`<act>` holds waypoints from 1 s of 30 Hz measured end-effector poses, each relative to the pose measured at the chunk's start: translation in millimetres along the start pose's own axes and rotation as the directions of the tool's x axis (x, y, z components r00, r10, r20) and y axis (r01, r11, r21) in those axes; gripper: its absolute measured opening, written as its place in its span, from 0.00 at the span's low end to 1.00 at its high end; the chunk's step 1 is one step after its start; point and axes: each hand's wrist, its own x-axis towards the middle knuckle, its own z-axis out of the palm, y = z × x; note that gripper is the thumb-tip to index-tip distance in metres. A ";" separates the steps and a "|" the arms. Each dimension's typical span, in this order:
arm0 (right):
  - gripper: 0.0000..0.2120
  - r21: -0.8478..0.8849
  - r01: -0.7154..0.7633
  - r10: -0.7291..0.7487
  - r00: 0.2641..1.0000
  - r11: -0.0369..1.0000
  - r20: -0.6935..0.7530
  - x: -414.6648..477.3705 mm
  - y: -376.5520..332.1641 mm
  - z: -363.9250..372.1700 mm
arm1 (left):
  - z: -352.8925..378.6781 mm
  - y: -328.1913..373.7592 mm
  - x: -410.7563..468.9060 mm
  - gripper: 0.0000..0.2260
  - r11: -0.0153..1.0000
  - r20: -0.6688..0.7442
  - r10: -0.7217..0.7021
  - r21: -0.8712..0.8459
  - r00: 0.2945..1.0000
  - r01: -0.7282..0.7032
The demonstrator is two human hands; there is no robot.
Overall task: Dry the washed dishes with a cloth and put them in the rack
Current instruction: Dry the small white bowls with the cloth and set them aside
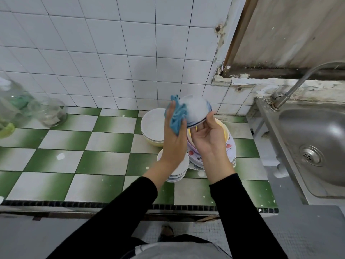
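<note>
Left grip is holding a blue cloth and pressing it against the outer wall of a bowl. The fingertips are blurring.

Right grip is gripping the bowl at its blue-lined rim, with the thumb lying on the outside and the fingers curling under the edge.

The bowl is tilting, base up and away, mouth facing down toward the person. It is hanging in the air above the worktop, over the dishes and touching none of them.

Under the hands, a stack of white plates is sitting near the wall. A stack of small bowls is showing under the left wrist. Flowered plates are lying under a yellow bowl.

A sink with a tap is standing to the right. Glass jars are standing far left.
</note>
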 end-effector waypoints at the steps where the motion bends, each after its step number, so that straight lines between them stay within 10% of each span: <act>1: 0.11 -0.024 -0.023 0.023 1.000 0.999 -0.003 0.1 2.5 -0.6 | 0.4 -6.2 -2.8 0.23 0.989 0.065 0.111 0.095 0.992 -0.117; 6: 0.09 -0.328 0.009 0.002 0.999 0.945 0.034 0.7 7.6 -7.4 | -20.0 -15.7 10.7 0.23 0.749 0.402 0.332 0.437 0.854 -0.497; 10: 0.11 -0.577 0.116 -0.075 0.993 0.809 0.096 -5.2 1.2 -6.0 | -24.6 1.5 26.3 0.20 0.896 0.266 0.205 0.337 0.942 -0.290; 13: 0.11 -0.642 0.171 -0.122 0.985 0.747 0.119 -7.9 -1.3 -5.4 | -24.4 2.8 25.9 0.21 0.759 0.407 0.265 0.471 0.874 -0.449; 17: 0.11 -0.754 0.270 -0.187 0.963 0.599 0.196 -8.4 -3.3 -6.0 | -28.2 5.3 35.9 0.19 0.902 0.299 0.162 0.342 0.940 -0.264; 21: 0.10 -0.761 0.296 -0.210 0.954 0.577 0.212 -6.9 -3.6 -5.4 | -27.4 7.8 37.2 0.18 0.855 0.362 0.248 0.355 0.899 -0.378; 24: 0.11 -0.801 0.335 -0.217 0.941 0.496 0.259 -5.8 -5.0 -5.1 | -28.6 9.2 39.7 0.18 0.956 0.241 0.077 0.258 0.967 -0.141; 28: 0.11 -0.777 0.295 -0.194 0.955 0.556 0.224 -4.1 -4.8 -7.1 | -35.8 5.9 39.7 0.19 0.794 0.432 0.311 0.372 0.846 -0.481; 30: 0.11 -0.801 0.298 -0.191 0.954 0.519 0.232 -2.9 -3.9 -8.0 | -33.4 3.4 41.0 0.18 0.878 0.380 0.196 0.342 0.904 -0.335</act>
